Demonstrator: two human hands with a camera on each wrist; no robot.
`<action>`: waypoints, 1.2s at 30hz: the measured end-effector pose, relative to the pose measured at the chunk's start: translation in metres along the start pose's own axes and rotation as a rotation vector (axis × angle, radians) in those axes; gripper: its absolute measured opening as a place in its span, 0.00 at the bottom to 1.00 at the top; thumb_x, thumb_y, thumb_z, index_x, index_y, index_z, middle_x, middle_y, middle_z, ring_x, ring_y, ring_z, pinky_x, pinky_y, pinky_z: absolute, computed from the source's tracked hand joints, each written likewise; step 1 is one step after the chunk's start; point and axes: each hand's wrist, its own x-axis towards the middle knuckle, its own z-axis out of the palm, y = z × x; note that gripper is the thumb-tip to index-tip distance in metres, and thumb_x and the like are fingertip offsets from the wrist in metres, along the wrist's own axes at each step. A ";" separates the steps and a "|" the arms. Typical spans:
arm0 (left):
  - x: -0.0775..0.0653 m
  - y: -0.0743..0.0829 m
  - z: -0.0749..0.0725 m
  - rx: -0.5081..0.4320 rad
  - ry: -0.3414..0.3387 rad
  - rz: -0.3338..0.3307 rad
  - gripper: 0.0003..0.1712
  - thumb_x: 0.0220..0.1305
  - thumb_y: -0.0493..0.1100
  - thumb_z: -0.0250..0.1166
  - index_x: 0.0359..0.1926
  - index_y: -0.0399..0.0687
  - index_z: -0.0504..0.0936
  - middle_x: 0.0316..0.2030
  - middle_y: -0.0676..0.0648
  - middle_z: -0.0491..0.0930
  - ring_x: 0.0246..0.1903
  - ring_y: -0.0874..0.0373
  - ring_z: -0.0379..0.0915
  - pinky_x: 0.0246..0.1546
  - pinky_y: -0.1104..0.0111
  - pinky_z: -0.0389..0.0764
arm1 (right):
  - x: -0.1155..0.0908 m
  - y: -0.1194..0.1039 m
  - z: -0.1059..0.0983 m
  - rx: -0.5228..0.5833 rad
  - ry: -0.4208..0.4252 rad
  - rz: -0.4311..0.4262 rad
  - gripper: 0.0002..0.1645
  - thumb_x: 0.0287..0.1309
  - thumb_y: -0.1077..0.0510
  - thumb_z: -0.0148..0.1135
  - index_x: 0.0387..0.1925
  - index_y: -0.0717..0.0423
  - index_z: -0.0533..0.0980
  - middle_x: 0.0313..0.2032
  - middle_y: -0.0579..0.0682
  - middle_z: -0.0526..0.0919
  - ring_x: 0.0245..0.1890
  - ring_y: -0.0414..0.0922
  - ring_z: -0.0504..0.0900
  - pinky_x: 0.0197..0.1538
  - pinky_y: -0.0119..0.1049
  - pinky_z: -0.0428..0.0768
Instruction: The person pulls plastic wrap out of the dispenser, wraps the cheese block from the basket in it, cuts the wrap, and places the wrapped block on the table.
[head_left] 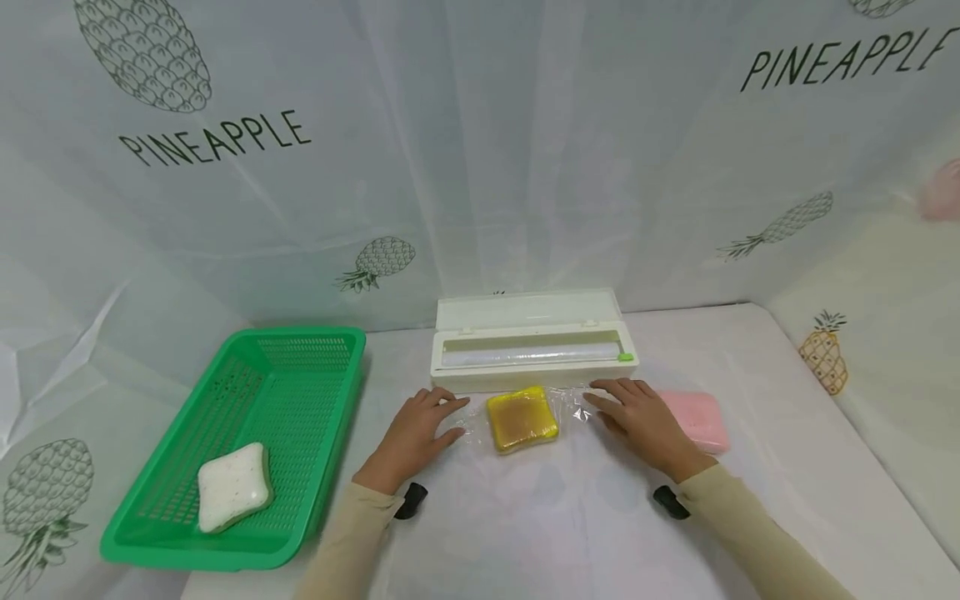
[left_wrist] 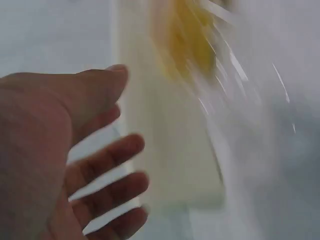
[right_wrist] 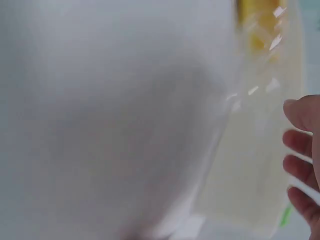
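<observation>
A yellow, toast-shaped slice [head_left: 522, 419] with a browned middle lies on the table under clear plastic film [head_left: 570, 404], whose loose ends stick out on both sides. My left hand [head_left: 420, 433] is beside the film's left end, thumb and fingers spread apart. In the left wrist view, nothing shows between the thumb and fingers of that hand [left_wrist: 100, 145]. My right hand [head_left: 637, 421] is at the film's right end with its fingers loosely bent. The right wrist view shows a gap between its thumb [right_wrist: 300, 114] and fingers; whether they touch the film is unclear.
Behind the slice stands a white film dispenser [head_left: 532, 379] with its lid raised and a roll [head_left: 532, 354] inside. A green basket [head_left: 341, 417] at left holds a white bread-shaped slice [head_left: 234, 487]. A pink slab [head_left: 697, 421] lies beside my right hand.
</observation>
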 end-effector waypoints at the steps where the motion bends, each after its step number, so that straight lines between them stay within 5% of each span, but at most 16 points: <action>1: 0.003 0.009 0.001 0.009 0.010 -0.002 0.32 0.54 0.53 0.69 0.60 0.55 0.73 0.49 0.52 0.72 0.50 0.53 0.66 0.50 0.59 0.69 | 0.004 -0.005 0.000 0.007 0.010 0.001 0.28 0.48 0.60 0.66 0.54 0.54 0.75 0.55 0.54 0.73 0.53 0.54 0.71 0.53 0.50 0.67; 6: 0.019 0.049 0.021 0.147 -0.034 0.019 0.44 0.51 0.65 0.65 0.66 0.53 0.64 0.60 0.48 0.66 0.59 0.51 0.61 0.57 0.59 0.64 | 0.028 -0.037 0.012 0.057 -0.043 -0.025 0.40 0.49 0.45 0.67 0.63 0.52 0.66 0.64 0.54 0.63 0.59 0.54 0.66 0.58 0.51 0.63; 11: 0.023 0.063 0.043 0.266 -0.046 0.028 0.39 0.51 0.62 0.67 0.62 0.52 0.69 0.61 0.48 0.68 0.58 0.52 0.63 0.55 0.60 0.66 | 0.036 -0.054 0.033 0.007 -0.164 0.003 0.45 0.46 0.45 0.70 0.65 0.52 0.64 0.65 0.54 0.62 0.61 0.53 0.63 0.61 0.50 0.60; 18: 0.020 0.059 0.048 0.232 -0.057 0.084 0.32 0.56 0.52 0.67 0.61 0.53 0.71 0.62 0.51 0.67 0.61 0.52 0.61 0.57 0.61 0.64 | 0.033 -0.067 0.034 -0.066 -0.144 0.047 0.36 0.44 0.45 0.71 0.57 0.50 0.73 0.54 0.52 0.74 0.54 0.52 0.69 0.58 0.47 0.62; 28: 0.012 0.047 0.045 0.008 -0.050 0.252 0.23 0.59 0.30 0.60 0.53 0.54 0.76 0.61 0.55 0.68 0.64 0.57 0.58 0.64 0.62 0.55 | 0.025 -0.115 0.012 -0.012 -0.144 0.069 0.28 0.47 0.37 0.66 0.40 0.54 0.80 0.37 0.47 0.75 0.45 0.47 0.70 0.55 0.45 0.65; 34: 0.015 0.046 0.051 0.051 0.027 0.301 0.20 0.59 0.35 0.62 0.50 0.60 0.77 0.62 0.54 0.65 0.64 0.53 0.55 0.63 0.60 0.54 | 0.017 -0.121 0.008 0.173 -0.163 0.076 0.09 0.54 0.53 0.62 0.38 0.48 0.80 0.38 0.39 0.76 0.47 0.41 0.70 0.55 0.39 0.66; 36: 0.015 0.047 0.052 0.096 0.045 0.297 0.20 0.60 0.38 0.61 0.51 0.64 0.77 0.63 0.52 0.63 0.62 0.53 0.56 0.60 0.59 0.56 | 0.012 -0.116 0.009 0.208 -0.152 0.055 0.16 0.49 0.63 0.60 0.43 0.48 0.79 0.41 0.40 0.75 0.49 0.41 0.70 0.55 0.39 0.68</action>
